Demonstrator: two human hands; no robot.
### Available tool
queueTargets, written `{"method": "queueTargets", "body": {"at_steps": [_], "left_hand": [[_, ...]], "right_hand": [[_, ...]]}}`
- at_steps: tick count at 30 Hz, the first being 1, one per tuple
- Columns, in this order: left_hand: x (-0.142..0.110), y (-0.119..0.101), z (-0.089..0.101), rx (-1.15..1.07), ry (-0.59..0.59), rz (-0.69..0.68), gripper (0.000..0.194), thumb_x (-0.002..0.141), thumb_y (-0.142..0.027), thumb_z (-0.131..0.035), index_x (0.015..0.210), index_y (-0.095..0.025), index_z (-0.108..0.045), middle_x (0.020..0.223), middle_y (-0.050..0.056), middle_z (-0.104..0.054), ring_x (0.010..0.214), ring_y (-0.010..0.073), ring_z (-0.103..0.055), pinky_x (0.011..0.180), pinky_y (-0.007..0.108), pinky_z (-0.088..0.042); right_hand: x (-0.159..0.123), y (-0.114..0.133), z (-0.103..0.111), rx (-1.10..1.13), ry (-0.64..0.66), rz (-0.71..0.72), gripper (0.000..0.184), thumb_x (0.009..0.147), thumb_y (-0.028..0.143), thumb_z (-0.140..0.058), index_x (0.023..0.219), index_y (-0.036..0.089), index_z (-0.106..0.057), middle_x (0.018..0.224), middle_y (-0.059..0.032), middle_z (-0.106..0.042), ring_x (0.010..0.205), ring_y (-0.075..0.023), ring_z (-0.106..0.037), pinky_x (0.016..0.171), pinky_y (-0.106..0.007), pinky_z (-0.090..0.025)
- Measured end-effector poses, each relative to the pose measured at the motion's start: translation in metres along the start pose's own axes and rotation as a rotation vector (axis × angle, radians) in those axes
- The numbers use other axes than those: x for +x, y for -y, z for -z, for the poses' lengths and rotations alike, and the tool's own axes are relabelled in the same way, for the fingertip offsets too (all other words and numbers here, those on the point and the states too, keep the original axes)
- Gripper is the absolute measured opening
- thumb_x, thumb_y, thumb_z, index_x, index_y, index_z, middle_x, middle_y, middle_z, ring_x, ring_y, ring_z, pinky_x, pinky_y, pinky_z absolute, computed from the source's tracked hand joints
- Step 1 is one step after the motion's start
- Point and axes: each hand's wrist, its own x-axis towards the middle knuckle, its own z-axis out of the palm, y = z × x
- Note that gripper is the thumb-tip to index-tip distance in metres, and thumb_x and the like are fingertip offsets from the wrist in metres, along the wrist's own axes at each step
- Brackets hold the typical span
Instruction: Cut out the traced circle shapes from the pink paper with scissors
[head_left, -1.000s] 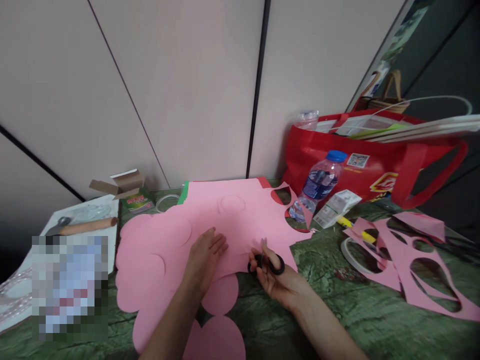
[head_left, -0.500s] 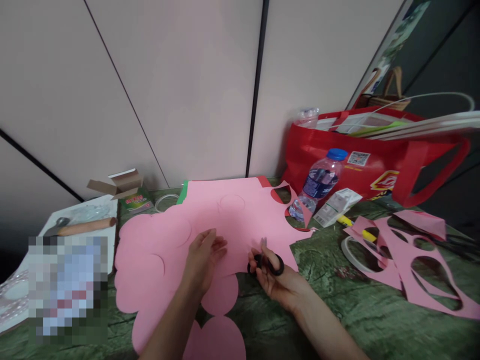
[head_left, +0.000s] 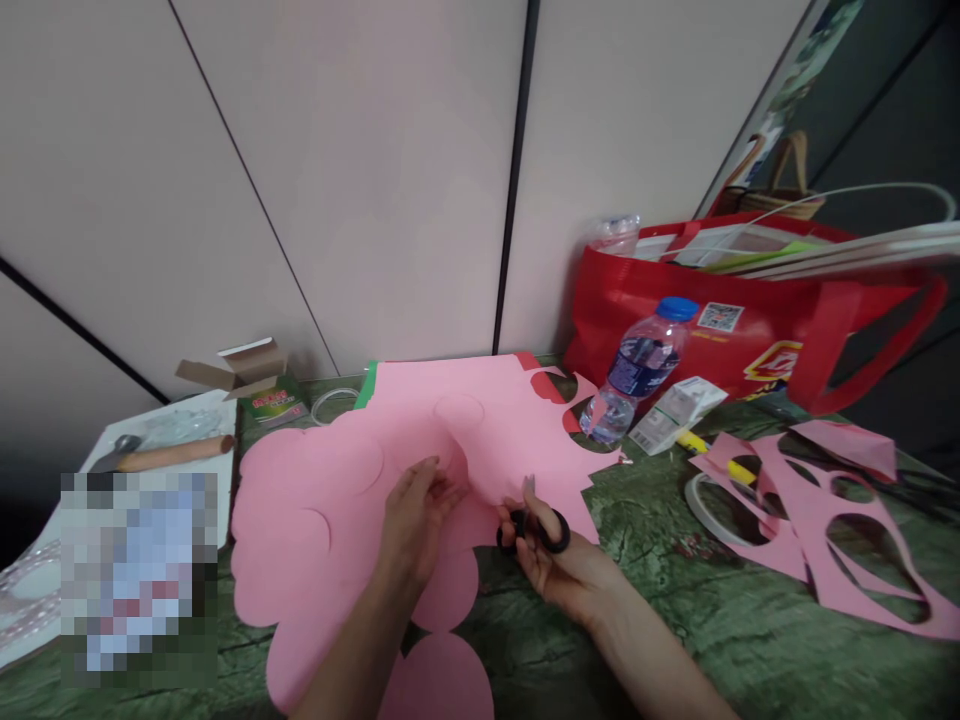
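My right hand (head_left: 551, 550) holds a pair of scissors (head_left: 556, 530) with black handles, the blades pointing up and away. Its fingertips also meet the near edge of a pink paper sheet (head_left: 525, 430), which bulges up in a curved fold beside them. My left hand (head_left: 412, 520) is over the same paper, left of the fold, its fingers bent and apart; whether they touch the paper I cannot tell. Pink paper circles (head_left: 285, 530) overlap on the left, and others (head_left: 450, 670) lie nearer me, partly behind my left forearm.
Pink offcuts with round holes (head_left: 817, 540) lie at right by a tape roll (head_left: 701, 505). Behind stand a bottle (head_left: 637, 365), a small white carton (head_left: 679, 413) and a red bag (head_left: 600, 300). At left are an opened box (head_left: 274, 400) and a wooden-handled tool (head_left: 176, 453).
The pink sheet has bent up into a curved fold between my hands. My left hand has shifted slightly right, while the right hand keeps the scissors almost in place.
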Motion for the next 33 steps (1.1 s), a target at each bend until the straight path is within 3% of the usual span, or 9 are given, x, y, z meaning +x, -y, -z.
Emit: {"method": "queueTargets", "body": {"at_steps": [3, 5, 9, 12, 15, 22, 28, 30, 33], "left_hand": [[-0.002, 0.000, -0.002, 0.006, 0.054, 0.006, 0.014, 0.069, -0.023, -0.064, 0.076, -0.011, -0.063, 0.076, 0.009, -0.066, 0.077, 0.0197, -0.062, 0.079, 0.039, -0.047], [-0.004, 0.001, -0.002, 0.050, 0.166, 0.043, 0.022, 0.070, -0.027, -0.064, 0.084, -0.009, -0.065, 0.084, 0.013, -0.067, 0.083, 0.0226, -0.062, 0.081, 0.039, -0.046], [-0.006, 0.008, 0.000, 0.203, 0.332, 0.130, 0.031, 0.075, -0.031, -0.062, 0.097, -0.010, -0.067, 0.096, 0.013, -0.067, 0.101, 0.0219, -0.057, 0.093, 0.035, -0.037], [-0.005, 0.008, 0.002, 0.227, 0.280, 0.130, 0.029, 0.076, -0.033, -0.062, 0.096, -0.013, -0.068, 0.114, 0.014, -0.061, 0.117, 0.0234, -0.045, 0.098, 0.036, -0.032], [-0.004, -0.001, 0.001, 0.131, 0.201, 0.039, 0.026, 0.076, -0.030, -0.061, 0.096, -0.015, -0.068, 0.126, 0.012, -0.053, 0.121, 0.0237, -0.040, 0.098, 0.037, -0.033], [-0.011, -0.008, -0.005, 0.024, 0.223, -0.003, 0.022, 0.074, -0.026, -0.063, 0.091, -0.013, -0.068, 0.101, 0.012, -0.066, 0.105, 0.0228, -0.054, 0.093, 0.037, -0.038], [-0.018, -0.004, -0.008, 0.048, 0.122, -0.050, 0.016, 0.065, -0.017, -0.071, 0.077, -0.015, -0.060, 0.069, -0.001, -0.064, 0.065, 0.0094, -0.059, 0.064, 0.021, -0.047], [-0.017, -0.007, -0.008, 0.035, 0.066, -0.047, 0.019, 0.065, -0.016, -0.071, 0.076, -0.015, -0.057, 0.069, 0.001, -0.064, 0.063, 0.0115, -0.060, 0.062, 0.024, -0.049], [-0.019, -0.012, -0.008, 0.014, 0.109, 0.031, 0.019, 0.068, -0.017, -0.069, 0.082, -0.011, -0.058, 0.082, 0.010, -0.068, 0.077, 0.0186, -0.063, 0.072, 0.031, -0.051]], "right_hand": [[-0.001, 0.001, -0.002, -0.001, -0.013, -0.004, 0.014, 0.071, 0.023, -0.071, 0.067, 0.012, -0.064, 0.054, -0.0018, -0.069, 0.046, -0.0105, -0.065, 0.037, -0.011, -0.052], [-0.001, 0.002, -0.003, -0.002, -0.013, -0.009, 0.016, 0.070, 0.024, -0.072, 0.067, 0.012, -0.063, 0.054, -0.0017, -0.068, 0.046, -0.0103, -0.065, 0.037, -0.011, -0.052], [-0.002, -0.002, -0.005, -0.058, -0.033, 0.025, 0.020, 0.067, 0.029, -0.074, 0.070, 0.012, -0.063, 0.056, -0.0016, -0.068, 0.046, -0.0102, -0.064, 0.037, -0.013, -0.051], [-0.006, -0.008, -0.007, -0.202, -0.051, 0.229, 0.026, 0.063, 0.033, -0.076, 0.075, 0.013, -0.064, 0.059, -0.0010, -0.068, 0.047, -0.0110, -0.063, 0.040, -0.017, -0.052], [-0.010, -0.015, -0.008, -0.363, 0.034, 0.431, 0.031, 0.063, 0.037, -0.075, 0.080, 0.014, -0.064, 0.064, -0.0010, -0.068, 0.055, -0.0132, -0.063, 0.047, -0.020, -0.054], [-0.004, -0.014, -0.006, -0.274, 0.012, 0.660, 0.034, 0.058, 0.029, -0.080, 0.080, 0.016, -0.058, 0.065, 0.0026, -0.065, 0.060, -0.0131, -0.065, 0.056, -0.023, -0.057], [-0.003, -0.009, -0.005, -0.151, -0.041, 0.668, 0.044, 0.049, 0.020, -0.084, 0.083, 0.018, -0.056, 0.058, 0.0083, -0.059, 0.051, -0.0087, -0.063, 0.056, -0.017, -0.056], [-0.004, -0.010, -0.005, -0.158, -0.033, 0.670, 0.043, 0.048, 0.020, -0.084, 0.081, 0.018, -0.056, 0.057, 0.0085, -0.058, 0.051, -0.0089, -0.063, 0.054, -0.017, -0.056], [-0.005, -0.012, -0.005, -0.222, -0.026, 0.666, 0.043, 0.048, 0.022, -0.084, 0.081, 0.018, -0.056, 0.058, 0.0079, -0.057, 0.049, -0.0101, -0.061, 0.049, -0.018, -0.053]]}}
